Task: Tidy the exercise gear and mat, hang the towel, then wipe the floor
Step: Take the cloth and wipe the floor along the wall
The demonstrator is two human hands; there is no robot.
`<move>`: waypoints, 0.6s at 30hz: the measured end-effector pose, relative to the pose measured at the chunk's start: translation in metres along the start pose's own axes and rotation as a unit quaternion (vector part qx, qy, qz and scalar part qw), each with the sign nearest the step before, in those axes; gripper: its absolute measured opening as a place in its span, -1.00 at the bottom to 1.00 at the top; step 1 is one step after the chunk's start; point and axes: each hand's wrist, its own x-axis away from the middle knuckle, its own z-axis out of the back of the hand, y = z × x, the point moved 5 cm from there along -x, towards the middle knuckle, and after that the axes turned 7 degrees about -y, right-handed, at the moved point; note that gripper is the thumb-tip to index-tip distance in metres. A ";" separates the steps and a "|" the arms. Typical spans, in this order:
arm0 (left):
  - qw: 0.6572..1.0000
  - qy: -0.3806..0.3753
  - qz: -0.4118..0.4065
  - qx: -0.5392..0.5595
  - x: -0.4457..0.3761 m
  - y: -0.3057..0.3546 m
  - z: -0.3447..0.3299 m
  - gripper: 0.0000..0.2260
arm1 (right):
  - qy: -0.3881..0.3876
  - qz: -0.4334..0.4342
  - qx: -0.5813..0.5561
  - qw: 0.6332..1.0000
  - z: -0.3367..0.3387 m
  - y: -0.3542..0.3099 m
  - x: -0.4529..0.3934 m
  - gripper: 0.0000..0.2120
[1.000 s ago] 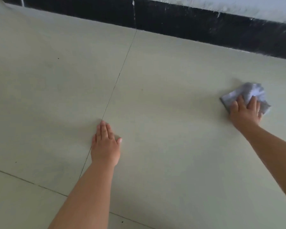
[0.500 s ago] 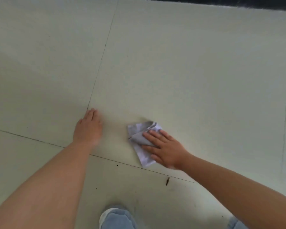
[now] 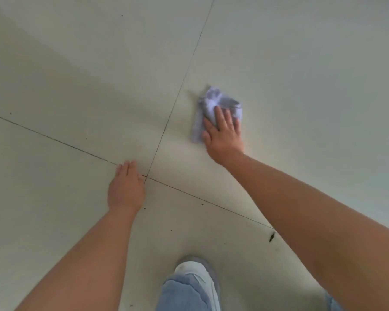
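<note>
Since half a second ago, right hand and cloth have swept away from left hand. Both hands lie spread, flat on floor. Overlap strokes under even pressure.

Smooth pale tiled floor, crumpled soft cloth

cloth: pale lavender, grey mottling | floor: pale grey-green tiles, dark grout | shoe: white | trouser leg: light blue

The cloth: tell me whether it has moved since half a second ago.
Yes. The cloth under the right hand slid away from the grout line crossing, up the tile.
</note>
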 end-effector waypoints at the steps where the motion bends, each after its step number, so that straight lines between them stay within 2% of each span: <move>1: 1.000 0.000 0.003 0.004 0.002 -0.004 -0.001 -0.57 | -0.041 0.069 0.027 0.996 -0.015 -0.031 0.004 -0.54; 3: 1.000 0.003 0.008 0.010 0.004 -0.010 -0.002 -0.56 | -0.118 0.164 0.094 0.975 -0.047 -0.069 0.019 -0.54; 5: 1.000 0.001 0.007 0.009 0.004 -0.010 -0.001 -0.56 | -0.162 0.217 0.153 0.950 -0.067 -0.072 0.034 -0.54; 7: 1.000 0.000 -0.004 -0.001 0.001 -0.003 0.000 -0.56 | -0.145 0.285 0.180 0.930 -0.067 -0.053 0.042 -0.52; 9: 1.000 0.007 -0.024 -0.011 -0.005 0.011 0.004 -0.55 | -0.101 0.321 0.240 0.911 -0.053 -0.021 0.046 -0.41; 10: 0.999 0.014 -0.038 -0.013 -0.009 0.022 0.006 -0.55 | -0.077 0.308 0.256 0.913 -0.045 0.004 0.044 -0.37; 11: 0.998 0.022 -0.055 -0.016 -0.013 0.034 0.009 -0.55 | -0.082 0.280 0.265 0.919 -0.036 0.032 0.042 -0.39; 14: 0.992 0.045 -0.115 -0.038 -0.021 0.084 0.015 -0.55 | -0.029 0.180 0.244 0.952 0.011 0.116 0.048 -0.48; 17: 0.981 0.065 -0.172 -0.060 -0.025 0.140 0.018 -0.55 | 0.029 -0.002 0.143 0.989 0.062 0.195 0.062 -0.39; 18: 0.978 0.065 -0.188 -0.065 -0.023 0.159 0.018 -0.55 | 0.059 -0.084 0.083 0.991 0.076 0.223 0.072 -0.44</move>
